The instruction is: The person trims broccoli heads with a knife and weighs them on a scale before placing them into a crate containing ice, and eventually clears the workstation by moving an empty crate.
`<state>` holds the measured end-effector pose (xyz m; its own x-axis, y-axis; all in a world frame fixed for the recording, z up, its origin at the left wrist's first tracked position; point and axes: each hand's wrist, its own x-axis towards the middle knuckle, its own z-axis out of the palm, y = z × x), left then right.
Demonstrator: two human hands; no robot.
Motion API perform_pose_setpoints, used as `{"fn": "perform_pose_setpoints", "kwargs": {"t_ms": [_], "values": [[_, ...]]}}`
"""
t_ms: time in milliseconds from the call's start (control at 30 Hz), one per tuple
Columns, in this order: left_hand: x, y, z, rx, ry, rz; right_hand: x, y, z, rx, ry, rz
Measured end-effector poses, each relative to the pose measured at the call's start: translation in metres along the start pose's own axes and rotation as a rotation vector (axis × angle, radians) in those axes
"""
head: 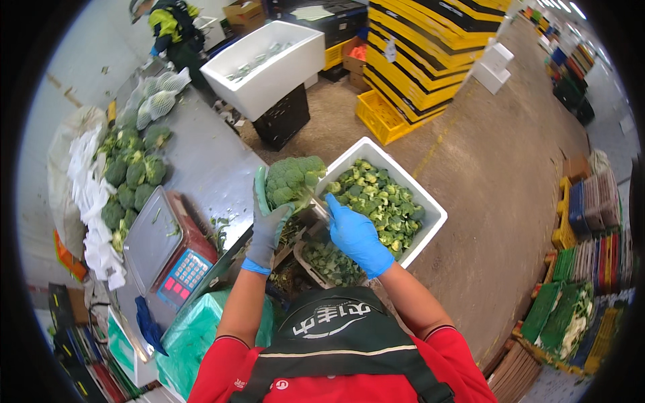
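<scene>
In a green-and-grey coated glove, my left hand point(266, 230) grips a large broccoli head point(294, 177), its crown tilted up. My right hand point(357, 232), gloved in blue, is closed around a knife point(319, 207). The blade meets the stalk side of the head; its tip is hidden. Just right of the head stands a white foam box point(429, 227) filled with cut broccoli florets point(375, 201). Below my hands, a pale tub point(302, 259) contains green leaves and trimmings point(332, 258), partly covered by my right wrist.
A metal table point(209, 146) on the left bears a weighing scale point(153, 237), whole broccoli heads point(133, 171) and net-wrapped produce point(158, 93). Ahead are another foam box point(272, 75) on a black crate point(284, 118) and stacked yellow crates point(418, 65). A person point(176, 35) stands at the far left.
</scene>
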<state>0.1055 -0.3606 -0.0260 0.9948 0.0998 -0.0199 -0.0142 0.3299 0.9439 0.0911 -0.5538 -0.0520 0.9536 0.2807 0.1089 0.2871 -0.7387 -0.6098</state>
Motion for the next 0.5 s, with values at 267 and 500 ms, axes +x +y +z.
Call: {"fn": "perform_pose_setpoints", "kwargs": {"t_ms": [267,500], "values": [[-0.004,-0.025,0.041,0.072,-0.153,0.088,-0.030,0.102,0.020,0.083,-0.270,0.504],[-0.014,0.014,-0.008,-0.255,0.028,0.101,-0.132,0.220,0.104,0.481,-0.365,0.701]]}}
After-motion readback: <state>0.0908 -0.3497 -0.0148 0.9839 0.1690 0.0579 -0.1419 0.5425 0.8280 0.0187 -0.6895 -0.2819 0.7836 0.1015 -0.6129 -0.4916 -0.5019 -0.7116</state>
